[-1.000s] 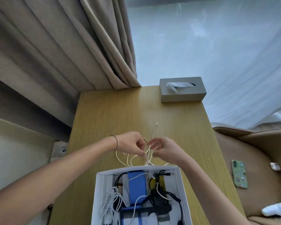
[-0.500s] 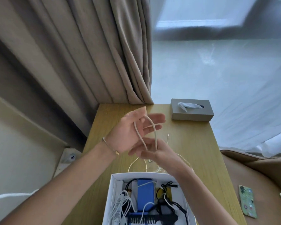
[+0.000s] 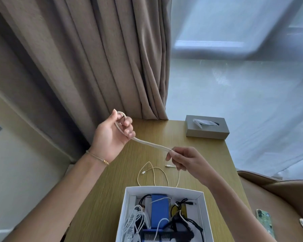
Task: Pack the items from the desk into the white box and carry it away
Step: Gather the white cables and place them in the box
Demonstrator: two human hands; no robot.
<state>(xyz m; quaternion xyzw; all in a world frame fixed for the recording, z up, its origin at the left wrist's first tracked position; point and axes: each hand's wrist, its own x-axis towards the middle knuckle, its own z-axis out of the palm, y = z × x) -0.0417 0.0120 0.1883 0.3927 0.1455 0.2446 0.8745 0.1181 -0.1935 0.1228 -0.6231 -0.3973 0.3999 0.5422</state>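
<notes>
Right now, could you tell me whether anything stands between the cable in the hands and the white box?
Nothing visible does. The cream cable is held above the desk, and the white box lies open below, though cables already fill it.

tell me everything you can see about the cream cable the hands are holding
The cream cable is thin, pale and looks braided. A doubled stretch of it is pulled taut in the air above the wooden desk. The left hand has one end looped around its curled fingers, and the right hand pinches the other end of the stretch. The rest hangs from the right hand and lies in loose curves on the desk, just beyond the white box, with two pale connectors showing on the desk.
</notes>
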